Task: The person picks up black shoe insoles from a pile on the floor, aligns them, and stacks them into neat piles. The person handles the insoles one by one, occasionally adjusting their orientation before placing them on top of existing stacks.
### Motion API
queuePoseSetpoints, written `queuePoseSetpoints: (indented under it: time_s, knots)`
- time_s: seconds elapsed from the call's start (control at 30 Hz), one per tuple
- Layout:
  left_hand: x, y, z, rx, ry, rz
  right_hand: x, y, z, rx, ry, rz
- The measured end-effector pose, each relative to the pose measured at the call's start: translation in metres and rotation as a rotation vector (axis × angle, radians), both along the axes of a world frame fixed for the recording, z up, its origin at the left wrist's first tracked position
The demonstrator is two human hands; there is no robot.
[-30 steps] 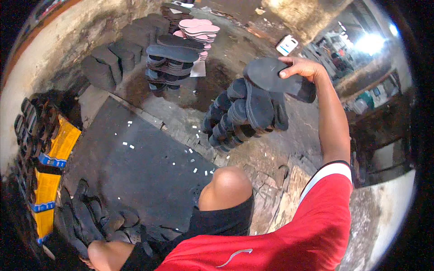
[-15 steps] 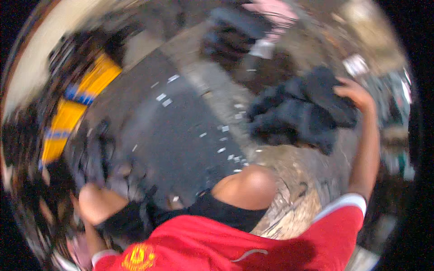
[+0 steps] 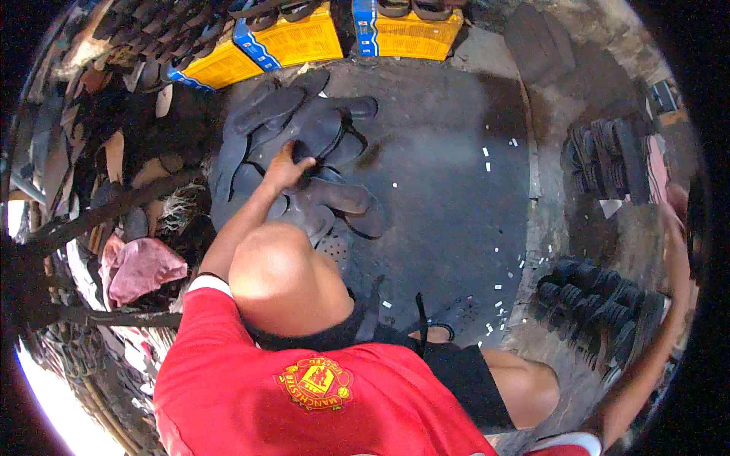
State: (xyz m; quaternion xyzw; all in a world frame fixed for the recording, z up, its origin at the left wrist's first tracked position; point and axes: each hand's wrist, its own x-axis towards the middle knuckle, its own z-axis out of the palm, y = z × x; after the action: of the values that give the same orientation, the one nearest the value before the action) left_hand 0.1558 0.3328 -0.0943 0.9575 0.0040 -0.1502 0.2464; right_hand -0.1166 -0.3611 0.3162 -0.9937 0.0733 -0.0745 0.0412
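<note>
My left hand (image 3: 285, 171) is over a loose heap of dark sandals (image 3: 266, 110) on the dark mat. Its thumb and a finger lie either side of a dark sandal edge; the other fingers are hidden. Several sandals lie flat and overlapping around it, their black straps showing. Far to the right, my right arm reaches up along the edge of the view. My right hand (image 3: 675, 201) is blurred there, beside a pink flat piece (image 3: 655, 163) and a stack of dark soles or sandals (image 3: 601, 159). Its fingers cannot be made out.
Yellow-and-blue boxes (image 3: 296, 42) stand along the far side, with footwear on top. Another dark sandal stack (image 3: 601, 304) sits near my right forearm. Small white scraps (image 3: 487, 159) dot the dark mat (image 3: 449, 197). A pink cloth (image 3: 144, 270) and dark bars are at the left.
The view has swung left, bringing the sandal heap and boxes nearer the middle. My left hand has come up from low beside my knee to the heap. My right hand now sits at the edge.
</note>
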Motion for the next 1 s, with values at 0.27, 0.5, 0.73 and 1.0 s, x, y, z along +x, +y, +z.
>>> queuePoseSetpoints:
  time_s: [0.27,0.5,0.73,1.0]
  knots:
    - [0.004,-0.033,0.036,-0.003,0.106,-0.102,0.155,0.365,-0.269,0.549,0.631,0.392]
    - [-0.009,-0.050,0.034,-0.456,0.074,-0.676,0.148,0.447,-0.363,1.404,-0.056,-0.183]
    - [0.021,-0.024,-0.006,0.149,-0.116,-0.344,0.138,0.395,-0.399,0.749,-0.082,-0.179]
    - [0.036,-0.083,0.016,-0.634,-0.189,-0.049,0.167,0.347,-0.377,0.677,0.252,-0.349]
